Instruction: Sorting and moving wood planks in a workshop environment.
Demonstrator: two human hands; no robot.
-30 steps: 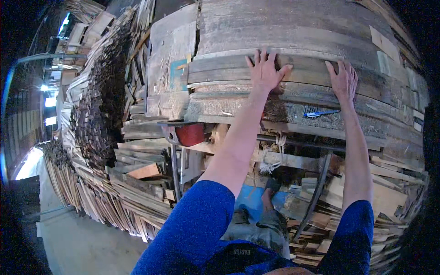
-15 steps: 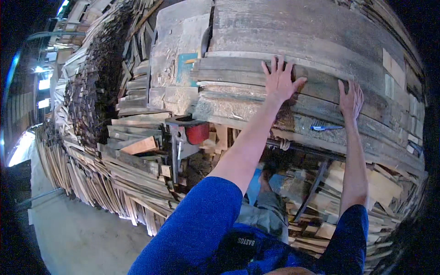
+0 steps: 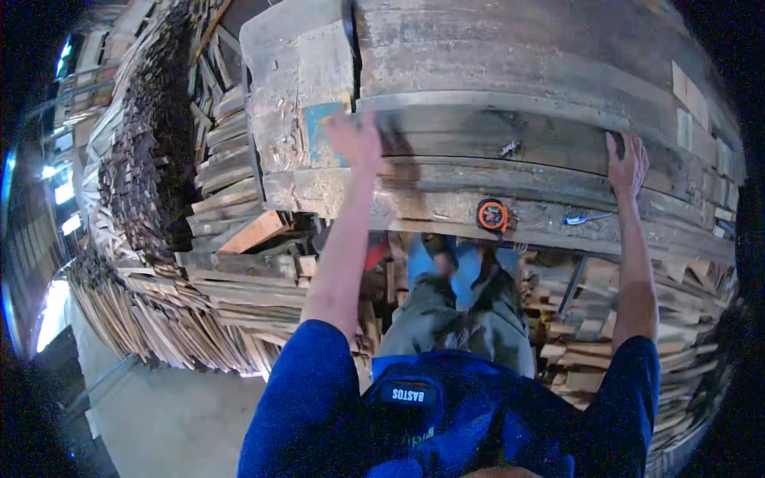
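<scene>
1. A long grey plank [image 3: 494, 139] lies flat on a stack of boards [image 3: 510, 64]. Its long axis runs left to right across the view, bowed by the lens. Its left end points toward the pile of offcuts, its right end toward the dark right rim.
2. The left hand [image 3: 356, 142] rests on the plank near its left end, palm down. It is blurred, so I cannot tell whether the fingers are spread or pressed together.
3. The right hand [image 3: 627, 166] lies flat on the same plank near its right end, fingers together and pointing away from the person, thumb out to the side. The two hands are well apart.
4. A round orange and black tape measure [image 3: 493, 216] sits on the front edge of a lower board [image 3: 446, 209], between the two arms.
5. A small blue-handled tool [image 3: 588, 217] lies on that same front edge, just below the right hand. Its kind is too small to tell.
6. A torn teal patch [image 3: 319, 131], roughly square, shows on a pale, scuffed slab [image 3: 295, 88] at the stack's left end, just left of the left hand.
7. The wood is rough, weathered and grey-brown, with chipped edges and pale scrape marks.
8. Left of the stack, short offcuts [image 3: 231, 231] lie heaped; one reddish-brown piece stands out. Thin slats [image 3: 159, 319] fan out below them, down to a concrete floor [image 3: 175, 414].
9. Both arms wear blue sleeves [image 3: 307, 398].
</scene>
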